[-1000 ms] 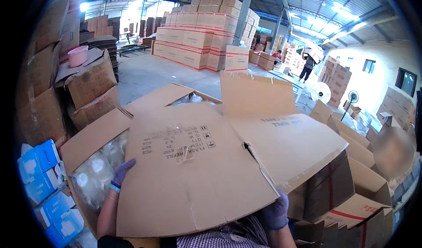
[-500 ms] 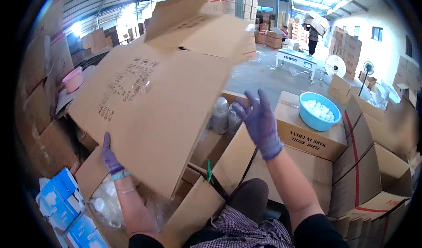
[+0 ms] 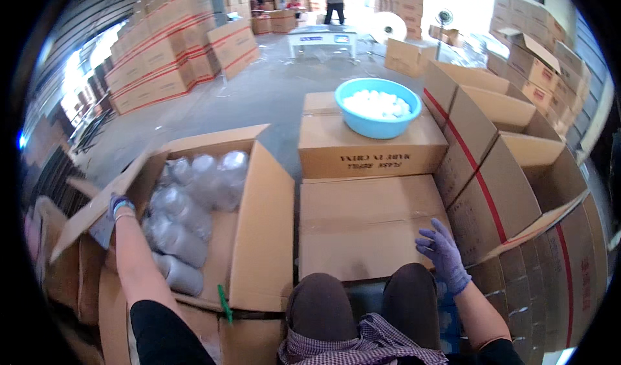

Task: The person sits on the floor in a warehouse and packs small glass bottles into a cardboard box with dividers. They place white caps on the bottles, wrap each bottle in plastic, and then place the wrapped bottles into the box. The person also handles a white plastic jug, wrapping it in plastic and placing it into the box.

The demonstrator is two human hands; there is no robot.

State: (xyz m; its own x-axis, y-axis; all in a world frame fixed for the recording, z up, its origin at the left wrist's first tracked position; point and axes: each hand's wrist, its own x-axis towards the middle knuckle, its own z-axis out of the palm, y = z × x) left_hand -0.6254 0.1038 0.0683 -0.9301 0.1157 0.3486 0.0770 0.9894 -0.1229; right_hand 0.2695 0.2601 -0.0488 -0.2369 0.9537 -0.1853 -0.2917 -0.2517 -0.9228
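Two gloved hands: the left hand [image 3: 116, 206] grips the outer flap [image 3: 97, 213] of the open carton [image 3: 262, 236] of clear plastic-wrapped containers [image 3: 187, 203], seemingly light but slippery; the right hand [image 3: 443, 255] rests open, touching the closed box [image 3: 365, 226].

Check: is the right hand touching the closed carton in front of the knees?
Touching. The head view shows the right hand in its purple glove resting fingers-down on the closed carton top near its right edge, no gap visible.
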